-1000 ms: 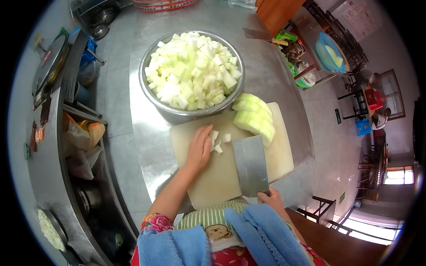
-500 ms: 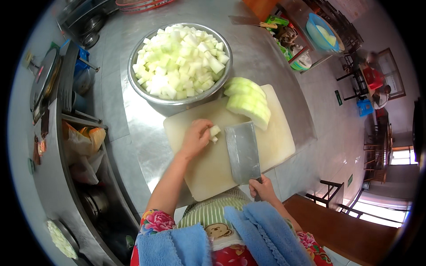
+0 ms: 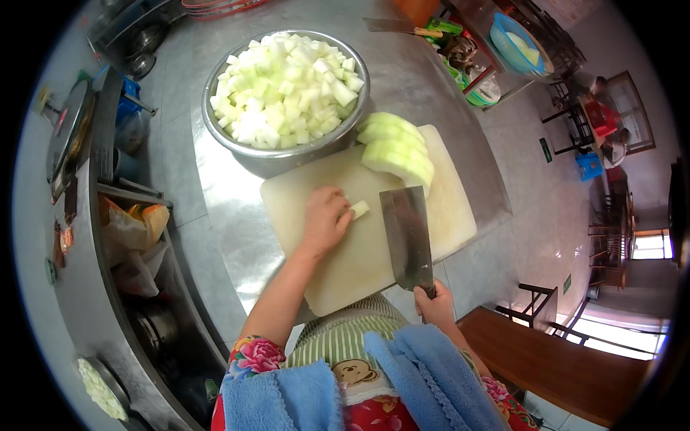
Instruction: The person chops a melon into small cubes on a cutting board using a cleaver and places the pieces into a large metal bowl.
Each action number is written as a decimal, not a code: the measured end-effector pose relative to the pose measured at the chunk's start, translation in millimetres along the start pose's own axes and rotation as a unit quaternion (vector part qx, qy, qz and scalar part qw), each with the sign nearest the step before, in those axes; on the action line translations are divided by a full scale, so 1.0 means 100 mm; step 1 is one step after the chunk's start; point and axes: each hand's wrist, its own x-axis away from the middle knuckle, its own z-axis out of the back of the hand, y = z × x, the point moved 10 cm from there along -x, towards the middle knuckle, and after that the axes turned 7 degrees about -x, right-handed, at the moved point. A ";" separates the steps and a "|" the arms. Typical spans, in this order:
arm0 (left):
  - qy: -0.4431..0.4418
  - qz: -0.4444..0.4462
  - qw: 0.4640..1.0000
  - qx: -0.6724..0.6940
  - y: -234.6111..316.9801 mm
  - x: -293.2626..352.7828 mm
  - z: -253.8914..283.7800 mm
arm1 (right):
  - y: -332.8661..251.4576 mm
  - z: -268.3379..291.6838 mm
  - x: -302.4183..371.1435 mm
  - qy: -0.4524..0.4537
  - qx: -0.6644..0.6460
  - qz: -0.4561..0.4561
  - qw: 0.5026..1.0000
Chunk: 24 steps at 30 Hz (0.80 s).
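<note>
My left hand (image 3: 327,220) rests on the white cutting board (image 3: 345,276) with curled fingers around a small pale-green melon piece (image 3: 360,209). One end of that piece sticks out toward the cleaver. My right hand (image 3: 436,304) grips the dark handle of a broad cleaver (image 3: 407,241), its blade tilted over the board's right part, apart from the piece. Thick, overlapping melon slices (image 3: 397,154) lie on the board's far side, beyond the blade tip. Left of them, a metal basin (image 3: 210,118) is heaped with melon cubes (image 3: 287,90).
The board lies on a steel table (image 3: 228,208). Another cleaver (image 3: 389,26) lies at the table's far edge. Far right is a blue basin (image 3: 507,50); a steel shelf unit (image 3: 115,280) stands at left. A brown wooden table (image 3: 546,359) is near my right side.
The cleaver has shifted right and its blade has turned, its face now darker. My left hand has moved slightly right along the board, and the melon piece now points toward the blade.
</note>
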 end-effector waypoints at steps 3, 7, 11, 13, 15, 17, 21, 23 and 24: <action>0.021 0.016 1.000 0.007 -0.03 0.04 0.02 | -0.16 0.04 0.03 0.004 0.039 0.020 0.999; 0.030 0.009 0.999 -0.005 -0.03 0.05 0.01 | -0.50 -0.03 0.05 -0.005 0.205 0.110 0.973; 0.029 0.025 0.999 -0.010 -0.05 0.08 0.01 | -0.67 -0.17 0.05 -0.022 0.290 0.147 0.945; 0.042 0.029 0.999 -0.017 -0.02 0.10 0.04 | -0.72 -0.23 0.05 -0.027 0.322 0.153 0.934; 0.051 0.035 0.998 -0.012 -0.02 0.12 0.05 | -0.73 -0.27 0.03 -0.038 0.367 0.159 0.916; 0.054 0.038 0.998 0.005 -0.03 0.12 0.04 | -0.68 -0.31 -0.03 -0.046 0.397 0.155 0.904; 0.045 0.039 0.998 0.024 -0.05 0.13 0.01 | -0.62 -0.47 -0.22 -0.056 0.386 0.141 0.910; 0.049 0.032 0.998 0.039 -0.09 0.13 0.03 | -0.71 -0.48 -0.21 -0.053 0.392 0.173 0.902; 0.074 0.057 0.992 0.084 -0.19 0.12 0.09 | -0.80 -0.47 -0.16 -0.046 0.411 0.205 0.887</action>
